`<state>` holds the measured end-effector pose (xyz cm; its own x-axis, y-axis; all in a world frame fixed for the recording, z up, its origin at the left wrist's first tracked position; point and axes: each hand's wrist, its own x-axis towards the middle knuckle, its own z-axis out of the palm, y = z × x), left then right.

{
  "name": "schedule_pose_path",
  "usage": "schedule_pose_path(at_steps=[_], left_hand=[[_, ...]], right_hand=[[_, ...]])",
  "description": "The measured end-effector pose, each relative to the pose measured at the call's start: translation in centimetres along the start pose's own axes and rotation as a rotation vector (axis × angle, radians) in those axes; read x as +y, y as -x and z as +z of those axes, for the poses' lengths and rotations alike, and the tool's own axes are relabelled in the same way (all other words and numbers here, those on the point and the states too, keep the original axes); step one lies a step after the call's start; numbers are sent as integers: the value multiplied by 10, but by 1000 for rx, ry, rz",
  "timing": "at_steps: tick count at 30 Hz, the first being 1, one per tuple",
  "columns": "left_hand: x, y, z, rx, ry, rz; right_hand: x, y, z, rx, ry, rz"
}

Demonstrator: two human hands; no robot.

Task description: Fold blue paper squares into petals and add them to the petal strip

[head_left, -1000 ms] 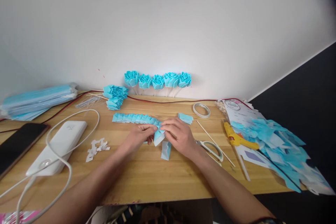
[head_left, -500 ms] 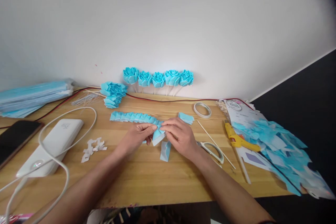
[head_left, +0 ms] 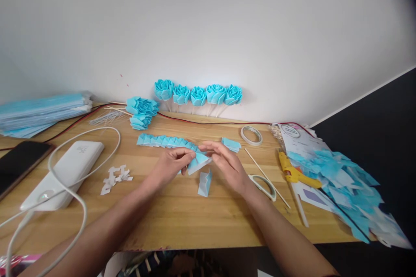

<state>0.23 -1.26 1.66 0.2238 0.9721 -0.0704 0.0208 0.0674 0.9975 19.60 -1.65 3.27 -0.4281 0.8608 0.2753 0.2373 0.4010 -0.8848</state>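
My left hand [head_left: 173, 165] pinches a folded light-blue piece of thin sheet [head_left: 199, 163] between thumb and forefinger. Its white edge faces me. My right hand [head_left: 229, 166] has its fingers stretched apart at the right end of this piece; whether a fingertip touches it, I cannot tell. Behind my left hand lies a row of folded blue petals [head_left: 165, 140], running left from my fingers. Nearer to me rests a loose blue strip [head_left: 204, 183], and a small blue stack [head_left: 231, 144] is beyond my right hand. Scissors [head_left: 264, 187] lie partly under my right wrist.
Several blue flowers on sticks [head_left: 198, 95] lean against the wall. At right are a tape roll [head_left: 251, 135], a thin stick [head_left: 266, 177], a yellow glue gun [head_left: 297, 174] and blue scraps [head_left: 351, 194]. Leftward are white paper bits [head_left: 115, 178], a power bank [head_left: 65, 175] with cable and a phone [head_left: 24, 164].
My right fingers have loosened from the blue piece and spread out. The piece has opened wider toward the right, while my left hand keeps its pinch. The view has shifted slightly.
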Motion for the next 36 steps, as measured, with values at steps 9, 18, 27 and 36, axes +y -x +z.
schedule_pose_path(at_steps=[9, 18, 27, 36], left_hand=[[3, 2, 3, -13, -61, 100], [3, 3, 2, -58, -36, 71], [0, 1, 0, -48, 34, 19], [-1, 1, 1, -39, 25, 11]], right_hand=[[6, -4, 13, -36, -246, 319], [7, -5, 13, 16, -211, 316], [7, -5, 11, 54, -175, 292], [7, -5, 10, 58, -135, 287]])
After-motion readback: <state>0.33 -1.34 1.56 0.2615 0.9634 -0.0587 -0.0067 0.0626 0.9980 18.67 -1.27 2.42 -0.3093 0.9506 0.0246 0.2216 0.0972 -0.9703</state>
